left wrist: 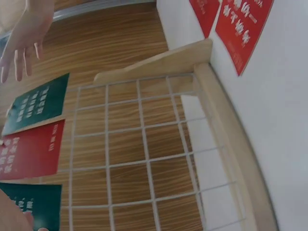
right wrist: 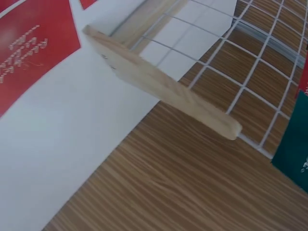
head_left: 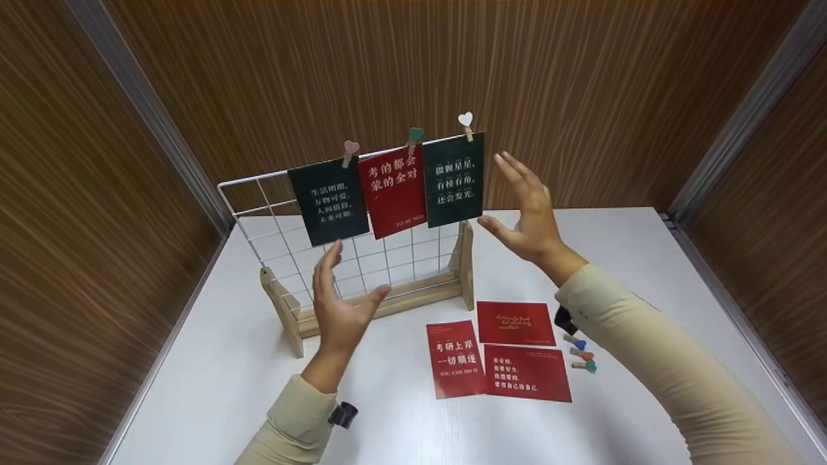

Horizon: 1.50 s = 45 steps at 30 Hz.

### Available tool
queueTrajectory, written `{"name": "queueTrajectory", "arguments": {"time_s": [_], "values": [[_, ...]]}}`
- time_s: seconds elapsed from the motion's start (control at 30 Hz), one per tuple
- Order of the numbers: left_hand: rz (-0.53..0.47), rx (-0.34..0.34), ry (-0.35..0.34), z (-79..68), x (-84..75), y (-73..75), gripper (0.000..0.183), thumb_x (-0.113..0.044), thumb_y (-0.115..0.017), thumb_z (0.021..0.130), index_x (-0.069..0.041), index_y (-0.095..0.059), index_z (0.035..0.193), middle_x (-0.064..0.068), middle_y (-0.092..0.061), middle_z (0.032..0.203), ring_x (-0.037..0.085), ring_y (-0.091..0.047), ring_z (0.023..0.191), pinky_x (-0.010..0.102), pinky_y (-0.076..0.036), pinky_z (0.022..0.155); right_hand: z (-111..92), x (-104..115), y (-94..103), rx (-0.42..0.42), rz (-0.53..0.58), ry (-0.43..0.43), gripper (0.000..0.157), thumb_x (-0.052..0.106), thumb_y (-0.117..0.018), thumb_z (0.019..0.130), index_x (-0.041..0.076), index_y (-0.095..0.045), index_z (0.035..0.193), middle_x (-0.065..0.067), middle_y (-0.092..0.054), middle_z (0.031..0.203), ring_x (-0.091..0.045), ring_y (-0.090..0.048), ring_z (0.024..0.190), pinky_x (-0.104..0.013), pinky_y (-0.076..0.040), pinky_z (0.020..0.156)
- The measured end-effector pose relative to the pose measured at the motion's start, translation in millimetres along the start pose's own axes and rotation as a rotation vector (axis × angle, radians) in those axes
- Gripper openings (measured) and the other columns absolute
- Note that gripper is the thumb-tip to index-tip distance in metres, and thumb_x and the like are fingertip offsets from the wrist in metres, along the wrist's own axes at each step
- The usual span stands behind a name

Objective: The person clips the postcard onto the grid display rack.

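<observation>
A white wire grid rack on a wooden base (head_left: 413, 298) carries three cards along its top wire. The left dark green card (head_left: 326, 223) hangs from a pink heart clip (head_left: 351, 148), the red card (head_left: 393, 210) from a green heart clip (head_left: 415, 134). A white heart clip (head_left: 466, 119) holds the right dark green card (head_left: 452, 208). My left hand (head_left: 339, 316) is raised before the rack, fingers extended, just below the left card; whether a fingertip touches it, I cannot tell. Beside the right card is my right hand (head_left: 531, 223), thumb spread near its lower corner, holding nothing.
Three red cards lie on the white table: an upright one (head_left: 452, 384), an upper one (head_left: 517, 311) and a lower one (head_left: 539, 371). Right of them are blue (head_left: 579, 344), orange (head_left: 586, 356) and green (head_left: 589, 366) clips. Wood-grain panels (head_left: 581, 84) surround the table.
</observation>
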<state>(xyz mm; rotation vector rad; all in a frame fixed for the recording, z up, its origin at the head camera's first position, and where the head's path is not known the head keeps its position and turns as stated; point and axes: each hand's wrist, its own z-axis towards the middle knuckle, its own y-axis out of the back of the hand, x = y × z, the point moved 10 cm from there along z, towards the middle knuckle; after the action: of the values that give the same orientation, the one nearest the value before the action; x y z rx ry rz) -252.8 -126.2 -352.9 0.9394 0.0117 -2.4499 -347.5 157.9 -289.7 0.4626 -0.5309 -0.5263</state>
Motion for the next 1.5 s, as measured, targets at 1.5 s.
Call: {"name": "queueTrajectory", "arguments": {"time_s": [1.5], "values": [[0.052,0.258,0.436,-133.3,97.7,-100.3,0.088,-0.04,-0.083,0.071,-0.003,-0.041,0.139,0.018,-0.051,0.129,0.035,-0.047,0.117,0.049,-0.039,0.096,-213.7,-130.8,4.5,0.146,0.017,-0.531,0.07,0.025,-0.075,0.084,0.013,-0.04,0.144,-0.018,-0.048,0.136,-0.039,-0.045,0.121,-0.064,-0.031,0.095]]}}
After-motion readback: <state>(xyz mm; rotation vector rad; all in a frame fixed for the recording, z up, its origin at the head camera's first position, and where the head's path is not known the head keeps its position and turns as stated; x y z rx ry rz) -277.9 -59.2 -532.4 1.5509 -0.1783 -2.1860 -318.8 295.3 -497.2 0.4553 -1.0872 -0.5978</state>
